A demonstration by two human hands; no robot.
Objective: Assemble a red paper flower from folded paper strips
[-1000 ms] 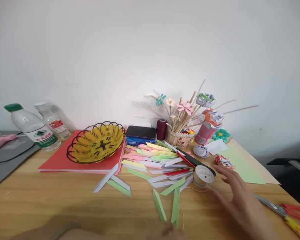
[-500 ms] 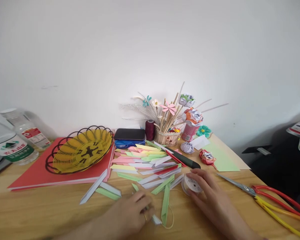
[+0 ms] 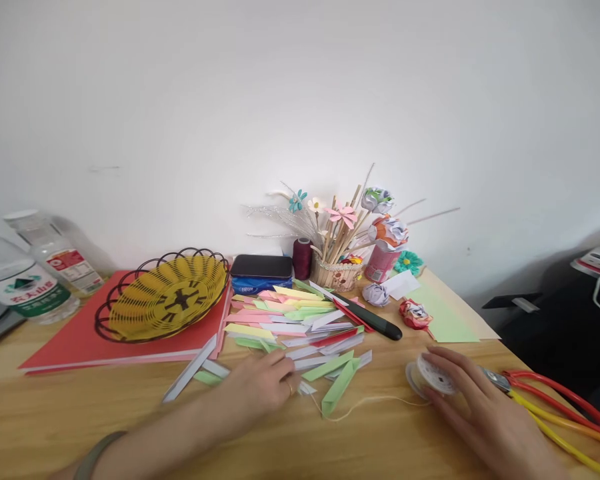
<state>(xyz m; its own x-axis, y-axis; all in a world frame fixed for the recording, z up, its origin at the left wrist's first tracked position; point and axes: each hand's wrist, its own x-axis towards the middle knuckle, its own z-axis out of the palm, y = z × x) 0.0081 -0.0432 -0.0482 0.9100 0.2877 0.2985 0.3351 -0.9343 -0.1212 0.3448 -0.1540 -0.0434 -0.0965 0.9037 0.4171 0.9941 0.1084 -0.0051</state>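
My left hand (image 3: 260,390) lies curled on the near edge of a heap of folded paper strips (image 3: 295,320) in pink, green, yellow and white, its fingers closed on a white strip (image 3: 307,388). My right hand (image 3: 475,413) covers a small clear spool of thread (image 3: 433,377) on the wooden table (image 3: 55,413). A pale thread (image 3: 365,402) trails left from the spool toward a green strip (image 3: 340,387) by my left fingers.
Red-and-yellow scissors (image 3: 555,400) lie right of my right hand. A black-handled knife (image 3: 375,320), paper roses (image 3: 415,313), a green sheet (image 3: 445,313) and a stick basket of paper flowers (image 3: 337,273) sit behind. At left: yellow wire basket (image 3: 100,320) on red paper (image 3: 70,350), two bottles (image 3: 25,287).
My right hand slid the spool to the right, drawing out thread. My left hand moved up onto the strip heap. The view shifted slightly.
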